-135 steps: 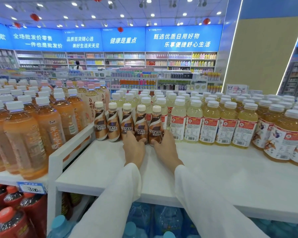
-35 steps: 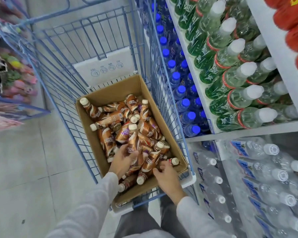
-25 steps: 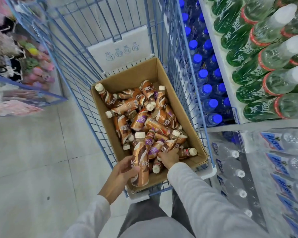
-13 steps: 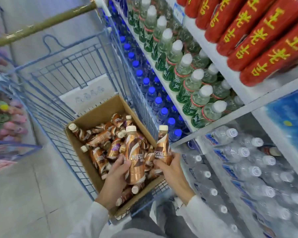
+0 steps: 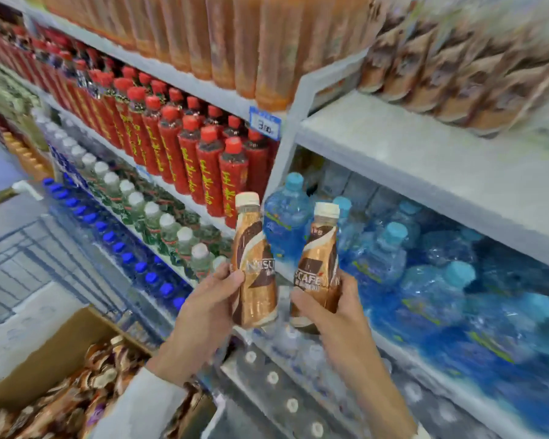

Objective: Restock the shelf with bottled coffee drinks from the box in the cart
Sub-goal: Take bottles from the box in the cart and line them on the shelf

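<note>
Your left hand (image 5: 210, 301) is raised with the forearm angled up, thumb and fingers curled round the lower body of an upright brown-and-cream plastic coffee bottle (image 5: 255, 264). Your right hand (image 5: 338, 312) grips a second brown-and-cream coffee bottle (image 5: 319, 264) the same way, just beside the first. Both bottles are in front of the blue plastic water bottles (image 5: 389, 251) and below the white shelf board (image 5: 425, 166). The brown cardboard box (image 5: 45, 353) of coffee bottles is at lower left.

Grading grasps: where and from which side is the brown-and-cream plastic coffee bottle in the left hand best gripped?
Around the wide lower body, from the left, as the left hand grips it. The brown-and-cream plastic coffee bottle is upright and narrows toward its cream cap, so the neck likely offers less hold.
</note>
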### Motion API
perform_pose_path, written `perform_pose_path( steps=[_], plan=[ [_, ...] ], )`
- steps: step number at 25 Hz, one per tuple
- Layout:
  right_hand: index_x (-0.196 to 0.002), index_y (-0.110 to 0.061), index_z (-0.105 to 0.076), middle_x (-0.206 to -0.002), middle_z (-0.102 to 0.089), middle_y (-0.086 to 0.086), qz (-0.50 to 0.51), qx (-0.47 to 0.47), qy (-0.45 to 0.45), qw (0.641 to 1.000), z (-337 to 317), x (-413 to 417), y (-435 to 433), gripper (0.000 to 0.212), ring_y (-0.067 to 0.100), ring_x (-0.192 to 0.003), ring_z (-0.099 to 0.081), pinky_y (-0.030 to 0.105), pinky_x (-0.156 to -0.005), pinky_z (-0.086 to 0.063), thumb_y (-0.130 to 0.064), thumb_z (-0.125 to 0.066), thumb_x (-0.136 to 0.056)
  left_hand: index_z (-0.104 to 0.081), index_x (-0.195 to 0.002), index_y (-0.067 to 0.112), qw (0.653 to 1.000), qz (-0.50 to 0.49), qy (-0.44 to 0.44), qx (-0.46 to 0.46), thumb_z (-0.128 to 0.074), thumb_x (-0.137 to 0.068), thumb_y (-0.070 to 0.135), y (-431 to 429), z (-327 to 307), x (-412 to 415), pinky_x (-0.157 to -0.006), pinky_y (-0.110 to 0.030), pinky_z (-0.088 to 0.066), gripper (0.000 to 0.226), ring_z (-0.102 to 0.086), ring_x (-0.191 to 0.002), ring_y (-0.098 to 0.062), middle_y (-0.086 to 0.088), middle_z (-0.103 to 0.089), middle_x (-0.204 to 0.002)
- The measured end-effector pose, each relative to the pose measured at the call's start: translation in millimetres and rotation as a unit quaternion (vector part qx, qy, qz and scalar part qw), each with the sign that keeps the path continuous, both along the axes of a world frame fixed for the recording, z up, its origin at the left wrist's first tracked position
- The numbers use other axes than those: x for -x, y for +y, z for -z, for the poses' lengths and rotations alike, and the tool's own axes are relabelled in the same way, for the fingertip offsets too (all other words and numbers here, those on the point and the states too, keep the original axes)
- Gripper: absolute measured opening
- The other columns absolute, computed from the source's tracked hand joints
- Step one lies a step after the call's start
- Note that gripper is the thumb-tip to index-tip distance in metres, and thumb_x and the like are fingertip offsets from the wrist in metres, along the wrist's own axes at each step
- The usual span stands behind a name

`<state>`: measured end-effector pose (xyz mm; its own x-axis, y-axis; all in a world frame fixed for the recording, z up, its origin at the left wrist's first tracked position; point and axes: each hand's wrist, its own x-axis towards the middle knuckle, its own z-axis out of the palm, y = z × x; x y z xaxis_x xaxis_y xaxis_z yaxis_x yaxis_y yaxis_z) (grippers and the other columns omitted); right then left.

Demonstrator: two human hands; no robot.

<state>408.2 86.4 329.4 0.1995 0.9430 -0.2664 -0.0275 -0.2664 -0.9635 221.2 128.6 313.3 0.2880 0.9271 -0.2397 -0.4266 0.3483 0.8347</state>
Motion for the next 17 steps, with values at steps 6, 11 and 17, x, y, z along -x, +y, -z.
perform_pose_path(
  steps=[6, 11, 17],
  plan=[
    [-0.114, -0.036, -0.050, -0.089, -0.072, -0.018, 0.091, -0.111, -0.040, 0.989, -78, -103, -16, 0.041, 0.004, -0.084, -0.070, 0.035, -0.085, -0.058, -0.027, -0.077, -0.084, -0.064, -0.113, 0.000, 0.987, 0.103, -0.039, -0.118, -0.100, -0.040, 0.044, 36, -70, -118, -0.079, -0.033, -0.059, 0.092, -0.072, -0.084, -0.019, -0.011, -0.074, -0.099],
    [-0.119, -0.030, -0.041, -0.102, -0.067, -0.007, 0.167, -0.169, -0.110, 0.965, -139, -168, 14, 0.048, 0.010, -0.088, -0.068, 0.036, -0.084, -0.058, -0.029, -0.076, -0.087, -0.057, -0.111, 0.005, 0.965, 0.156, -0.008, -0.210, -0.077, -0.072, 0.019, 91, -127, -200, -0.083, -0.033, -0.047, 0.046, -0.056, -0.094, -0.026, -0.017, -0.055, -0.106],
    [-0.125, -0.020, -0.030, -0.106, -0.058, -0.011, 0.175, -0.160, -0.173, 0.956, -152, -212, 51, 0.054, -0.003, -0.086, -0.062, 0.016, -0.064, -0.048, -0.022, -0.072, -0.091, -0.053, -0.129, 0.026, 0.906, 0.184, 0.156, -0.348, -0.065, -0.096, 0.009, 145, -148, -255, -0.107, -0.042, -0.048, 0.039, -0.063, -0.119, -0.019, 0.001, -0.067, -0.124]
  ],
)
